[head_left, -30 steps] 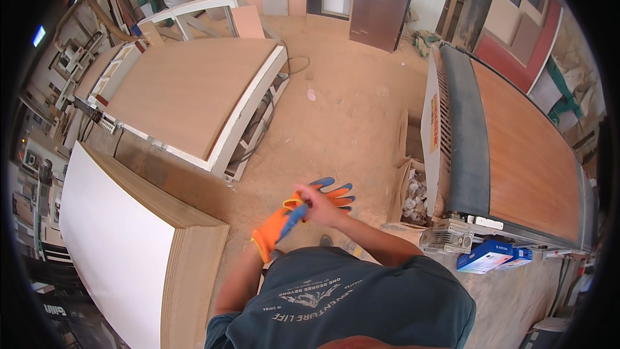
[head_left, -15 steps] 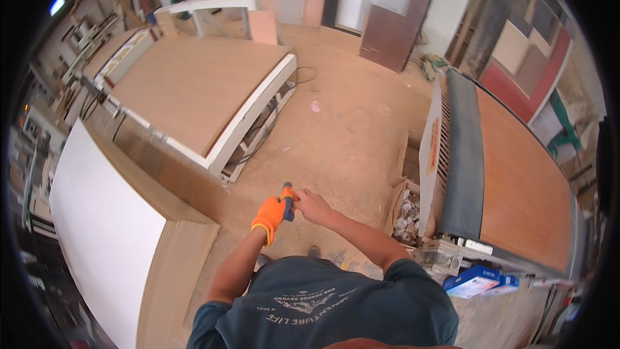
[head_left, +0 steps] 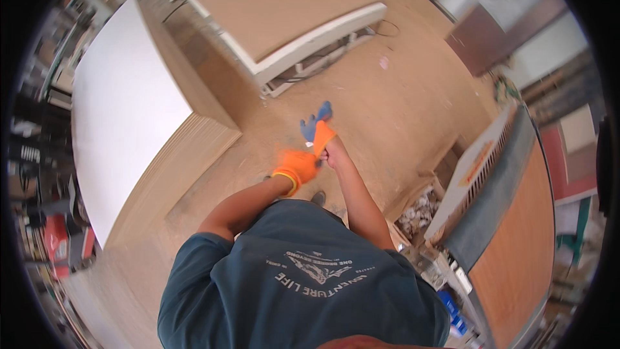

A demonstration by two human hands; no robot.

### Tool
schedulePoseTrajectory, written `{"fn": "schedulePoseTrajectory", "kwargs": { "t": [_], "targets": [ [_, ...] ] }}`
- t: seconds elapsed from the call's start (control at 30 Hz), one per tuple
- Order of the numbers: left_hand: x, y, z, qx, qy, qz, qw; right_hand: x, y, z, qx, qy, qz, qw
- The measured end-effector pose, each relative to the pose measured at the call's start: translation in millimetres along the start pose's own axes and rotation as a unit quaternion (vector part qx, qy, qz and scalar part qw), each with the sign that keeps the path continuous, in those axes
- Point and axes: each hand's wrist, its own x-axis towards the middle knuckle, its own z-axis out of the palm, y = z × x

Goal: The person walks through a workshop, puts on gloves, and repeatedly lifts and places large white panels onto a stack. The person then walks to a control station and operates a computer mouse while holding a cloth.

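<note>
My left hand (head_left: 298,167) wears an orange glove and is blurred. Its fingers are closed at the cuff of a second work glove (head_left: 325,136), orange with blue-coated fingers. This glove sits at the end of my right hand (head_left: 333,152), its blue fingers spread and pointing away from me. Bare skin of the right hand and wrist shows below the orange cuff. The glove hides most of the right fingers, so how far they reach inside cannot be made out.
At left stands a tall stack of white-topped boards (head_left: 135,103). A low table with a brown top (head_left: 284,6) is ahead. On the right is a machine with a dark roller and brown board (head_left: 516,220), beside a box of scraps (head_left: 418,212).
A second glove now shows at my right hand, which was bare and touching the left glove's fingers. The view has turned, and the board stack and table appear shifted to the right.
</note>
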Motion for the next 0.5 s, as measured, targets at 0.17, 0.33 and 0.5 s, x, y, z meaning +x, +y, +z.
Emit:
{"fn": "schedulePoseTrajectory", "kwargs": {
  "t": [0.17,0.33,0.5],
  "targets": [
    [-9.8,10.5,-13.3,-0.051,-0.034,0.091,0.994,5.6,12.6,9.1,-0.122,-0.144,-0.096,0.977],
    [-4.3,24.1,-42.1,0.029,-0.018,0.126,0.991,46.9,24.4,-21.9,-0.500,-0.178,-0.196,0.825],
    [4.9,15.8,-35.7,0.017,-0.034,0.125,0.991,71.1,35.3,-42.3,-0.365,-0.089,0.111,0.920]
  ]
}}
